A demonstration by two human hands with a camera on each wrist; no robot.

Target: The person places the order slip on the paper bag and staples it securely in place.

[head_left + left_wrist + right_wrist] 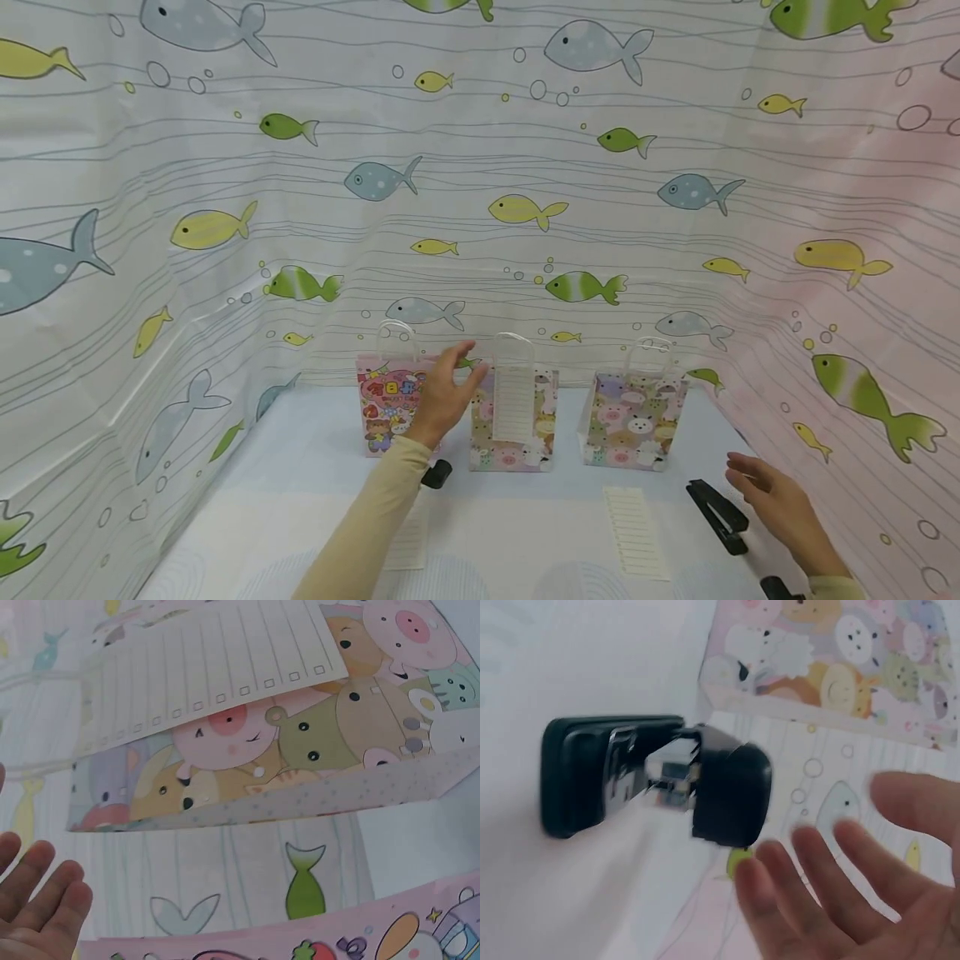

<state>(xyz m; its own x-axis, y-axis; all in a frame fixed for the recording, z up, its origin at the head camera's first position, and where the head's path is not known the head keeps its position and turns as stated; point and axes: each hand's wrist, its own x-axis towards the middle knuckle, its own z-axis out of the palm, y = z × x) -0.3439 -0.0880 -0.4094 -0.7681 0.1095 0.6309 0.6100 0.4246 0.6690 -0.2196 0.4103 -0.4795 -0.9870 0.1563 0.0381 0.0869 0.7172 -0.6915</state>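
Note:
My left hand (444, 402) hovers between a pink gift bag (378, 412) and the middle animal-print gift bag (512, 458), fingers extended and holding nothing. A lined checklist strip (513, 406) lies against the front of the middle bag; the left wrist view shows its row of small boxes. Off to the right, my right hand (780, 502) is beside a black stapler (717, 512), its fingers loosely bent and apart from it. In the right wrist view the stapler (731, 791) stands with a gap between its arm and base.
A second animal-print bag (636, 421) stands at the back right. One lined paper strip (636, 533) lies in front of it, and another strip (408, 542) is partly covered by my left sleeve. Fish-patterned curtain (480, 167) surrounds the white table (525, 533).

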